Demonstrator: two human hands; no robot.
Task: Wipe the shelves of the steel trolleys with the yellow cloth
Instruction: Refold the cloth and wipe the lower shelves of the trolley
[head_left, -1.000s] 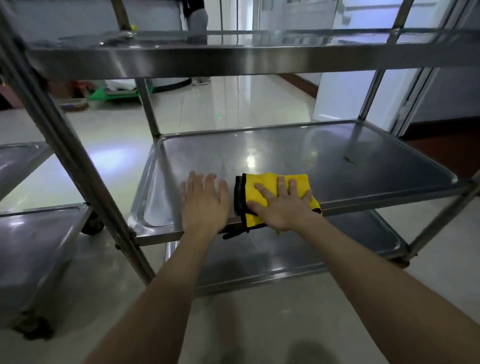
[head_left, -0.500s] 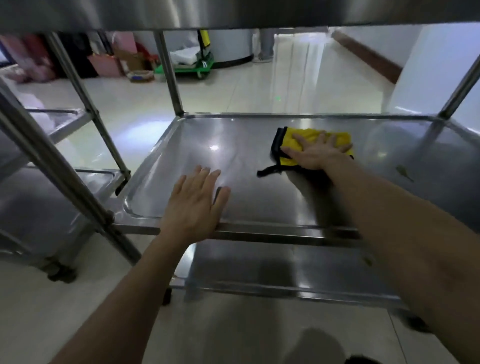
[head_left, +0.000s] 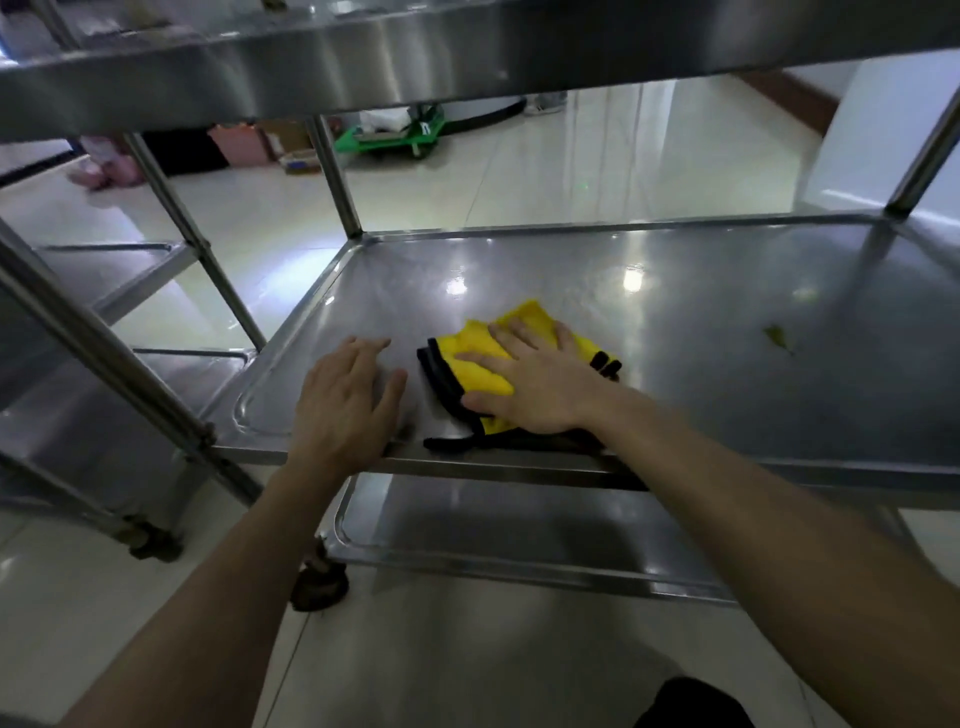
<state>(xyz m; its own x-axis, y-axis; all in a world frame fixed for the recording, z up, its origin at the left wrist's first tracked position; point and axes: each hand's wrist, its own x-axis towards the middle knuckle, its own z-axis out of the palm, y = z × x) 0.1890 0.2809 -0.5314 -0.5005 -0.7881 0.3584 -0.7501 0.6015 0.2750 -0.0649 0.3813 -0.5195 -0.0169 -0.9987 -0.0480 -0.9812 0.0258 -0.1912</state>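
- A person's two bare forearms reach in from the lower edge above a pale tiled floor (head_left: 467, 649). They pass over the bottom shelf (head_left: 519, 535) of a steel trolley (head_left: 336, 182) and the caster (head_left: 318, 582) under its front left corner.
- The left hand (head_left: 348, 410) lies flat, palm down, on the middle shelf (head_left: 727, 312). Its heel is at the front rim, its fingers are straight and it holds nothing.
- Just to its right, the right hand (head_left: 540, 384) presses down on the yellow cloth (head_left: 478, 358) with fingers straight and spread, not curled round it.
- The yellow cloth, edged in black and folded, sits on the front left part of the middle shelf, near the front rim. A black strip trails along the rim toward the left hand, and cloth and left hand are close but apart.
- Farther right on the same shelf, well apart from the cloth, lies a small greenish scrap (head_left: 776, 336).
- At the left stand the shelves of a second steel trolley (head_left: 104, 275).
- The top shelf (head_left: 363, 67) crosses the upper frame.
- Beyond the posts, a green dolly (head_left: 395, 136) and pink boxes (head_left: 241, 145) rest on the floor.
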